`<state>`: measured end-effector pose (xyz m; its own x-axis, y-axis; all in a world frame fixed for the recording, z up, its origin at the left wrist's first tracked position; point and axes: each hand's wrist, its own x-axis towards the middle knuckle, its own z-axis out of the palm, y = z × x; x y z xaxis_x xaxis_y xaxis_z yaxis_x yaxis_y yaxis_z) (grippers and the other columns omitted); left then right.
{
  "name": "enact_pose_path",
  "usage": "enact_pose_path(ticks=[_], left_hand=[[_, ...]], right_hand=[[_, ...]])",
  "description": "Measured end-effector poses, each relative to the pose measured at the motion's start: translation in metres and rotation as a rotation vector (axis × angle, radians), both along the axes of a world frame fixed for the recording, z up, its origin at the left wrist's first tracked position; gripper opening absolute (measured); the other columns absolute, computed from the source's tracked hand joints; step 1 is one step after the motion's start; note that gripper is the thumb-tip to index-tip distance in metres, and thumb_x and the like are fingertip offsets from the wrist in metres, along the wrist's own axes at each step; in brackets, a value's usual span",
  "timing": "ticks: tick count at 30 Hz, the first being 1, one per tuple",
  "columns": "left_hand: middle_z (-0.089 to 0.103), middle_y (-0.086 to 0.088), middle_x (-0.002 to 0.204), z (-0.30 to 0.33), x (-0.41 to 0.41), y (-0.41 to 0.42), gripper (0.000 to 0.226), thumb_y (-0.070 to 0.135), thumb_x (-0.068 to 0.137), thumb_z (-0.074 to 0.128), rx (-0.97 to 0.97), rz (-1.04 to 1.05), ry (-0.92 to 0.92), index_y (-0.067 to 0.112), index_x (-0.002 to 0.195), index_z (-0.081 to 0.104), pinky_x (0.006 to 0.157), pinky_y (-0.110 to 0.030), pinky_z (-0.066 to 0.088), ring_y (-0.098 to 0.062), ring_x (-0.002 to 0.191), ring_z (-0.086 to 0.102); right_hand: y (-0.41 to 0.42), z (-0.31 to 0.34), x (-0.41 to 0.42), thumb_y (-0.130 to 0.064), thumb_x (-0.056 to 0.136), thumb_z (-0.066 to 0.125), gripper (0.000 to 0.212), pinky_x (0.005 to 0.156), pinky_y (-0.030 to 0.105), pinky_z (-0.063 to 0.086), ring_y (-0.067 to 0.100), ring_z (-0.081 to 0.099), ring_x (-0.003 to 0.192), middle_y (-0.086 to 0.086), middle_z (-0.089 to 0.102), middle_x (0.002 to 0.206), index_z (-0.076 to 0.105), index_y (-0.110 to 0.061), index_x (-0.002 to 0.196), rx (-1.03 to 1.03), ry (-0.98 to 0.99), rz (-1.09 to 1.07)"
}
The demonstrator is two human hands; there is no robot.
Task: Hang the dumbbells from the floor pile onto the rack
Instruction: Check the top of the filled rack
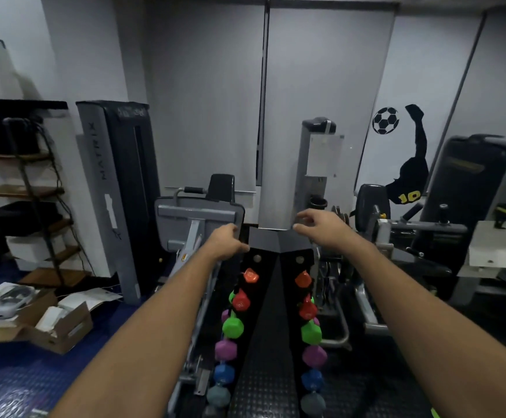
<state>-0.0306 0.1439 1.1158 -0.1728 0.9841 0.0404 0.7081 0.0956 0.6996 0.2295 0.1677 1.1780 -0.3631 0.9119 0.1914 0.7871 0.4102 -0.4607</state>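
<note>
Grey blinds and gym machines back a black rack [279,297], which carries coloured dumbbells [233,326] down both its side edges, orange at top to grey at bottom. Over its top edge, the left hand [227,240] curls loosely by the left corner; the right hand [321,226] hovers with fingers relaxed, slightly spread, holding nothing.

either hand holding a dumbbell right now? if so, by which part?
No dumbbell held. Left hand is at the top edge of the rack; whether it has a grip there cannot be told. Right hand hovers open over the top, empty.
</note>
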Motion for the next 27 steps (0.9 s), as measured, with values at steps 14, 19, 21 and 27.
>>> enact_pose_path(ticks=[14, 19, 21, 27], left_hand=[[0.072, -0.001, 0.116, -0.127, -0.032, 0.038, 0.043, 0.023, 0.082, 0.084, -0.164, -0.251, -0.376, 0.01, 0.12, 0.068, 0.099, -0.031, 0.052, -0.018, 0.11, 0.067], [0.076, 0.002, 0.097, -0.14, -0.023, 0.051, 0.018, 0.015, 0.085, 0.082, -0.113, -0.304, -0.5, 0.013, 0.101, 0.073, 0.09, -0.028, 0.055, -0.011, 0.094, 0.071], [0.077, 0.002, 0.094, -0.138, -0.02, 0.056, 0.018, 0.013, 0.084, 0.082, -0.109, -0.297, -0.527, 0.012, 0.1, 0.073, 0.084, -0.024, 0.054, -0.011, 0.09, 0.072], [0.078, 0.001, 0.097, -0.14, -0.02, 0.062, 0.02, 0.012, 0.083, 0.083, -0.106, -0.308, -0.517, 0.012, 0.101, 0.074, 0.09, -0.026, 0.055, -0.011, 0.095, 0.073]], right_hand=[[0.029, -0.054, -0.059, -0.036, 0.1, 0.06, 0.052, 0.113, 0.034, 0.038, 0.022, 0.051, 0.138, 0.005, 0.055, 0.15, 0.054, -0.016, 0.148, -0.01, -0.196, 0.007], [0.041, -0.066, -0.066, -0.041, 0.1, 0.056, 0.052, 0.118, 0.033, 0.036, 0.019, 0.048, 0.141, 0.0, 0.054, 0.153, 0.052, -0.025, 0.149, -0.017, -0.249, -0.008], [0.043, -0.065, -0.067, -0.045, 0.101, 0.055, 0.05, 0.115, 0.033, 0.038, 0.02, 0.05, 0.14, -0.002, 0.056, 0.15, 0.053, -0.03, 0.149, -0.026, -0.27, -0.019], [0.048, -0.063, -0.06, -0.042, 0.102, 0.055, 0.041, 0.117, 0.029, 0.033, 0.014, 0.046, 0.143, -0.007, 0.05, 0.155, 0.061, -0.035, 0.142, -0.092, -0.289, -0.011]])
